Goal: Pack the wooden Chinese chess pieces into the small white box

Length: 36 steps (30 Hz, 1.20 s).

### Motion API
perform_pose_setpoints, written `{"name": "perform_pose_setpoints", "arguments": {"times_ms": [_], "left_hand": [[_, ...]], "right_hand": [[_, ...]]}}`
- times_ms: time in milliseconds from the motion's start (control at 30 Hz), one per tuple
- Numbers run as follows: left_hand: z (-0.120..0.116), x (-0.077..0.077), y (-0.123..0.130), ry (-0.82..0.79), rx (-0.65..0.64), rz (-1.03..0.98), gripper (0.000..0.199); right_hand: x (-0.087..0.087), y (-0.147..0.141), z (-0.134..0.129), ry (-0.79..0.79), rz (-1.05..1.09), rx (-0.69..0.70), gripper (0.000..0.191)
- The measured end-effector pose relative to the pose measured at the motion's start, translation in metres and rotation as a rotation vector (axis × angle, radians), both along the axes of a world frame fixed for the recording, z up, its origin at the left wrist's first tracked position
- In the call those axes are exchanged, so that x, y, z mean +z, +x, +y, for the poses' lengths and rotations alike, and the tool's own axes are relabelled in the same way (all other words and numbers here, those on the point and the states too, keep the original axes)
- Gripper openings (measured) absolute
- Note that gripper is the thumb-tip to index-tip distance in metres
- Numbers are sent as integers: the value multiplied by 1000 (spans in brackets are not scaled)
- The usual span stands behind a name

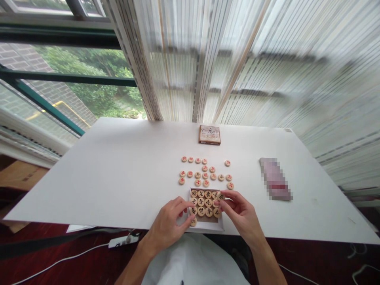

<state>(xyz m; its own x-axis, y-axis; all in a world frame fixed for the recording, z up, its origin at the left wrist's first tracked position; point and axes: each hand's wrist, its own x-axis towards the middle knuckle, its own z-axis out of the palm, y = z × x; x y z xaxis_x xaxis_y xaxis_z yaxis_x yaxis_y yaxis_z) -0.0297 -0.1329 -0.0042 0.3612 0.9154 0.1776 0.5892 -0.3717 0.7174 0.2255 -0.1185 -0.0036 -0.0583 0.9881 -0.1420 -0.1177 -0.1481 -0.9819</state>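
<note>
A shallow white box [206,226] lies at the table's front edge. Rows of round wooden Chinese chess pieces with black characters [208,202] fill most of it, and one more piece [193,222] lies in its near left corner. My right hand [242,213] pinches a black-character chess piece [220,196] between thumb and fingers over the box's far right corner. My left hand [170,218] rests at the box's left side, thumb and index finger apart, their tips at the left column of pieces. Beyond the box, loose chess pieces, mostly red-lettered [205,175], are spread in uneven rows.
A printed box lid [209,135] lies farther back on the white table [133,170]. At right is a pinkish, pixelated flat object [276,179]. String curtains [190,59] and a window border the far side. A power strip [124,240] lies below the table.
</note>
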Motion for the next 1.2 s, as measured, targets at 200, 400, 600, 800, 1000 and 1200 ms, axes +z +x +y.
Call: {"name": "perform_pose_setpoints", "arguments": {"times_ms": [200,400,600,800,1000,1200], "left_hand": [[-3,2,9,-47,83,133,24],[-3,2,13,-97,76,180,31],[-2,6,11,-121,51,179,27],[1,8,8,-130,19,136,21],[3,12,7,-181,48,29,13],[4,17,17,-120,-7,-95,21]], "right_hand": [[2,-2,0,9,23,13,30],[0,-1,-2,10,47,20,28],[0,-1,-5,62,-47,22,20],[5,-3,-8,7,-40,87,19],[6,-10,-11,-69,-7,117,23],[3,-20,-12,-75,25,141,28]]}}
